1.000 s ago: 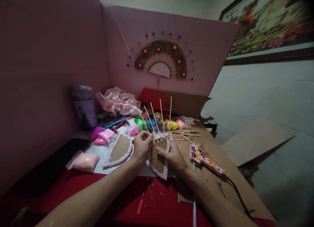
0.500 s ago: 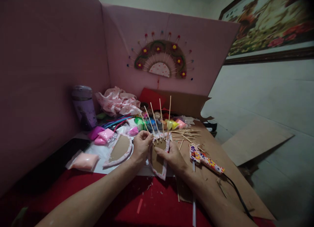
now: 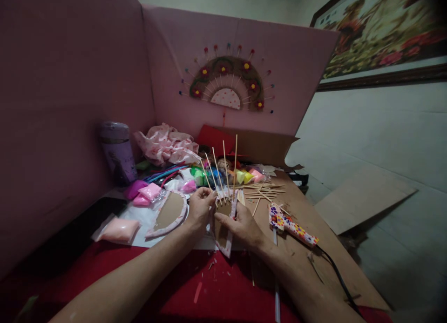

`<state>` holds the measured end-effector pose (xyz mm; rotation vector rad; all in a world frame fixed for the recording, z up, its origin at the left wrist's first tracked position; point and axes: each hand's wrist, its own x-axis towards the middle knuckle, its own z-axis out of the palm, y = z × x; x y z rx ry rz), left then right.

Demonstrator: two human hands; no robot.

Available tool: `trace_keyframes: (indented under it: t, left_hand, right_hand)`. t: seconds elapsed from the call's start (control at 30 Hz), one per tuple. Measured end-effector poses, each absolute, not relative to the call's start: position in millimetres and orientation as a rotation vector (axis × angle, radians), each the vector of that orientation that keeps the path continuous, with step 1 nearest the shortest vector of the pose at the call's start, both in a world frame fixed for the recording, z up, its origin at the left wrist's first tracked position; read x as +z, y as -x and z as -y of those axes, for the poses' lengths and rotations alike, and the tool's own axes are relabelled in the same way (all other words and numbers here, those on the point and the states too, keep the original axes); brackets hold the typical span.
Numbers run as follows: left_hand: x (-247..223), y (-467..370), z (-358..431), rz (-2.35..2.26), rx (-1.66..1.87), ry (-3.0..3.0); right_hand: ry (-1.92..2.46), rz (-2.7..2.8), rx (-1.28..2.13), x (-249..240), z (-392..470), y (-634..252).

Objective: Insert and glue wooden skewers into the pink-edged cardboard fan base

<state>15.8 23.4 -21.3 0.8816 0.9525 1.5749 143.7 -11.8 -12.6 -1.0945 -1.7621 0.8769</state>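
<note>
Pinching the rim near the leftmost stick, my left hand's (image 3: 200,210) finger and thumb are nearly closed, while my right hand (image 3: 246,226) clasps the opposite side, thumb across the face, other fingers mostly hidden. Between them, above the red cloth (image 3: 174,295), sits the fabric-edged, curved brown cardboard piece (image 3: 221,231). It should feel light and stiff, softer at its rim; its thin pale wooden sticks (image 3: 235,160) look fragile, so the board is the safer hold. I can read no writing on the purple lidded tumbler (image 3: 118,160).

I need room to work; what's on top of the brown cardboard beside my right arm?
Loose sticks, a flowery glue gun and small scraps lie on the cardboard. The right forearm hides part of it.
</note>
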Motion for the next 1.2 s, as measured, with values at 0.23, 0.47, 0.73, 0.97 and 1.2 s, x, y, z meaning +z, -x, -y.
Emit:
trace_keyframes:
  t: [0.23, 0.47, 0.73, 0.97, 1.2]
  left_hand:
    - [-17.9, -16.4, -21.5, -0.936, 1.572, -0.861]
    - [-16.5, -16.8, -20.9, -0.931, 1.594, -0.854]
    - [-16.8, -16.9, -21.8, -0.924, 1.601, -0.914]
    - [-16.8, -16.7, -21.5, -0.947, 1.617, -0.963]
    - [-20.3, -16.4, -23.6, -0.974, 1.644, -0.986]
  right_hand:
    - [1.053, 1.769, 0.868, -14.7, 9.5, -143.9]
    - [1.067, 1.696, 0.961, -13.4, 10.8, -143.9]
    - [1.022, 1.643, 1.025, -11.0, 12.2, -143.3]
    - [1.047, 1.601, 1.074, -15.0, 8.3, -144.4]
    - [0.976, 1.501, 1.224, -18.6, 4.8, -144.0]
